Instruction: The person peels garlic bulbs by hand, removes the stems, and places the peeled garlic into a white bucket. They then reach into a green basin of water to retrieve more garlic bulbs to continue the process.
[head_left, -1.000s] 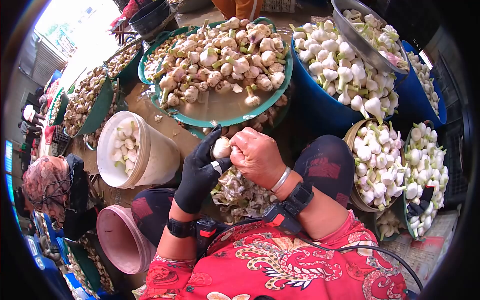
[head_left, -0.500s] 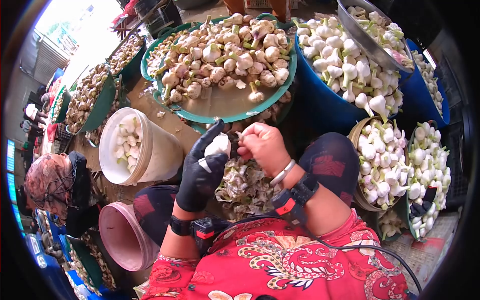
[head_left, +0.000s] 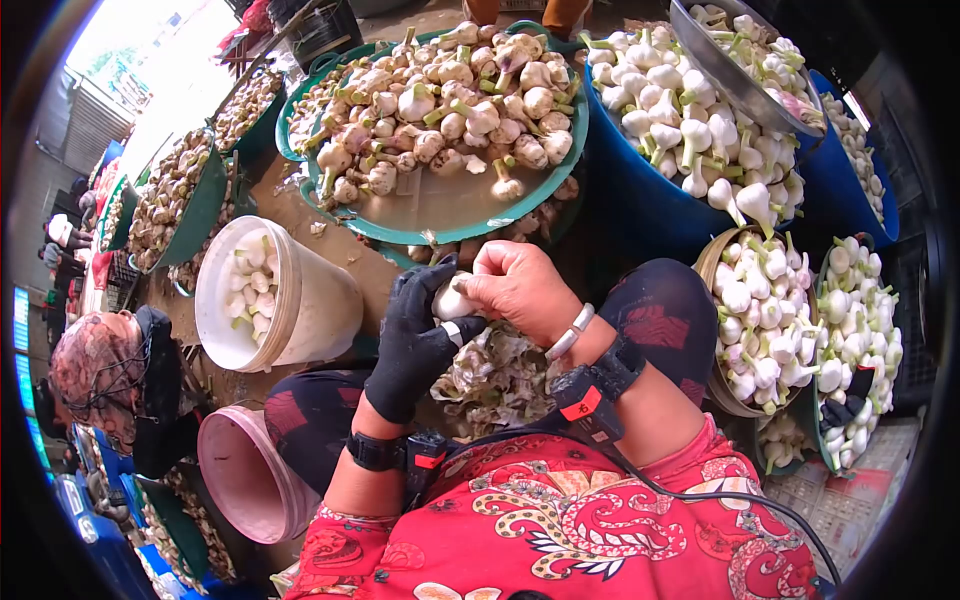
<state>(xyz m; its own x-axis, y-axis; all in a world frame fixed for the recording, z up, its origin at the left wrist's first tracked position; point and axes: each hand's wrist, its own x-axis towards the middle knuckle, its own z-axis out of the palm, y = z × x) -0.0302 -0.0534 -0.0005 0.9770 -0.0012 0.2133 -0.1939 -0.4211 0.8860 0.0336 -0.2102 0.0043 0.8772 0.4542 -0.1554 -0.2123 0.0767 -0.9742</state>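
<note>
My left hand (head_left: 415, 335), in a black glove with a white band on one finger, is closed around a white garlic bulb (head_left: 455, 300). The bare fingers of my right hand (head_left: 525, 292) are pinched against the bulb's near side; whether they grip a bit of its skin is hidden. Below both hands, between my knees, lies a heap of papery garlic skins (head_left: 490, 378). Just beyond them stands a wide green tub (head_left: 470, 232) piled with unpeeled, brownish garlic bulbs (head_left: 440, 110).
On the left are a white bucket (head_left: 325, 315) with peeled bulbs inside and a pink bucket (head_left: 235, 475) tipped toward me. Blue tubs (head_left: 625, 165) and a round basket (head_left: 715, 265) of white garlic stand on the right. A person's patterned head covering (head_left: 95, 365) shows at far left.
My right hand has come left onto the bulb, after being slightly apart from it. The gloved left hand has turned and its fingers have curled more around the bulb.
</note>
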